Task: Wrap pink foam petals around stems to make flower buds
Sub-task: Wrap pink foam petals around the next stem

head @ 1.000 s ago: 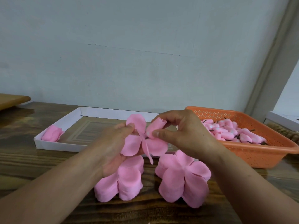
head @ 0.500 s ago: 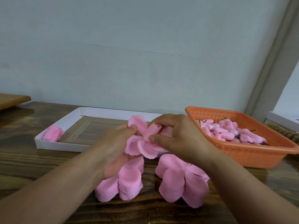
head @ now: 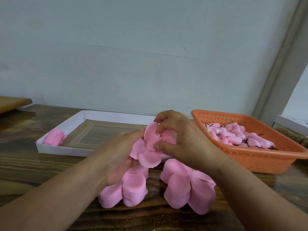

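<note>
A pink foam flower cutout (head: pixel 148 152) with several petals is held above the table between both hands. My left hand (head: pixel 123 150) holds it from the left and underneath. My right hand (head: pixel 180 140) pinches one petal with thumb and fingers and curls it inward over the centre. The stem is hidden by petals and fingers. Below lie two stacks of pink petal cutouts, one on the left (head: pixel 131 189) and one on the right (head: pixel 188 189).
An orange perforated basket (head: pixel 266 157) at the right holds several pink buds (head: pixel 233 137) with dark stems. A shallow white cardboard tray (head: pixel 66 127) behind the hands has a pink foam piece (head: pixel 54 139) in its left corner. The wooden table meets the wall behind.
The spread cutout has been drawn closer between the hands. My right hand has folded one petal inward over the middle, and the petals now bunch instead of lying flat.
</note>
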Tool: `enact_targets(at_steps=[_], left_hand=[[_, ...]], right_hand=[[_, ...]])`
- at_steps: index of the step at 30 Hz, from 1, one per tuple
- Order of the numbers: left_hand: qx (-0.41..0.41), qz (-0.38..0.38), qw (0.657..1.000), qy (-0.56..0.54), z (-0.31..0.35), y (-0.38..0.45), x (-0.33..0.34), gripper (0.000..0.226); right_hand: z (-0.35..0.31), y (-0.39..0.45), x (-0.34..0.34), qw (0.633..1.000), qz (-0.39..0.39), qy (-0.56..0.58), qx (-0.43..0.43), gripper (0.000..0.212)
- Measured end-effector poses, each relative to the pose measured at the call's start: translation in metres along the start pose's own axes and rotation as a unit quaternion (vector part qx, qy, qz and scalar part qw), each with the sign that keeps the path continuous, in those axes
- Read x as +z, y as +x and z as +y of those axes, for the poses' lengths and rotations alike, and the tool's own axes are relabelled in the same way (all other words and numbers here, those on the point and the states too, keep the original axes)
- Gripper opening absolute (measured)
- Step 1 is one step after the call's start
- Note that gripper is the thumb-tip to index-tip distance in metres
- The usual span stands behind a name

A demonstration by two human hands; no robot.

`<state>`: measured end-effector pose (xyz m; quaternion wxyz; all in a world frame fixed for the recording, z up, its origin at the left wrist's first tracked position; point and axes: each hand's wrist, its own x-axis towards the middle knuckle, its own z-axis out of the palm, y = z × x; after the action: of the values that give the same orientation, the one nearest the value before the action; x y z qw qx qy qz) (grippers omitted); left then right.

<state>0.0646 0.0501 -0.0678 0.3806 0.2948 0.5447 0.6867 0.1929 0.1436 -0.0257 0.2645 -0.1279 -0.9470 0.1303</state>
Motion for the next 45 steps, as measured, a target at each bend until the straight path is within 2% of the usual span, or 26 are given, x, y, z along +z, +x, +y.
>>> enact_targets(at_steps=[7, 12, 16, 18, 25, 30, 40, 45], left_hand=[[-0.005, 0.038, 0.999, 0.029, -0.001, -0.002, 0.0, 0.018], [-0.018, -0.041, 0.997, 0.068, 0.001, -0.008, 0.002, 0.016], [-0.01, -0.108, 0.99, 0.086, 0.002, -0.009, 0.0, 0.014], [-0.025, -0.129, 0.987, 0.097, 0.002, -0.009, -0.001, 0.029], [-0.042, -0.099, 0.992, 0.071, 0.0, -0.006, -0.002, 0.025], [-0.041, -0.12, 0.99, 0.057, 0.0, -0.008, -0.001, 0.02], [-0.058, -0.094, 0.993, 0.039, -0.002, -0.006, -0.003, 0.021], [-0.06, -0.133, 0.986, 0.075, 0.002, -0.011, -0.002, 0.012]], right_hand=[[0.005, -0.001, 0.0, 0.996, -0.018, 0.082, 0.043, 0.019], [0.01, 0.0, -0.001, 0.989, -0.03, 0.133, 0.051, 0.042], [0.012, 0.0, -0.004, 0.989, -0.063, 0.13, 0.036, 0.024], [0.012, 0.0, -0.003, 0.986, -0.071, 0.144, 0.043, 0.021], [0.013, 0.001, 0.002, 0.975, -0.05, 0.2, 0.081, 0.022], [0.015, 0.001, 0.006, 0.969, -0.034, 0.226, 0.094, 0.023], [0.016, 0.0, 0.006, 0.943, -0.054, 0.301, 0.132, 0.01], [0.016, 0.0, 0.006, 0.956, -0.05, 0.267, 0.107, 0.011]])
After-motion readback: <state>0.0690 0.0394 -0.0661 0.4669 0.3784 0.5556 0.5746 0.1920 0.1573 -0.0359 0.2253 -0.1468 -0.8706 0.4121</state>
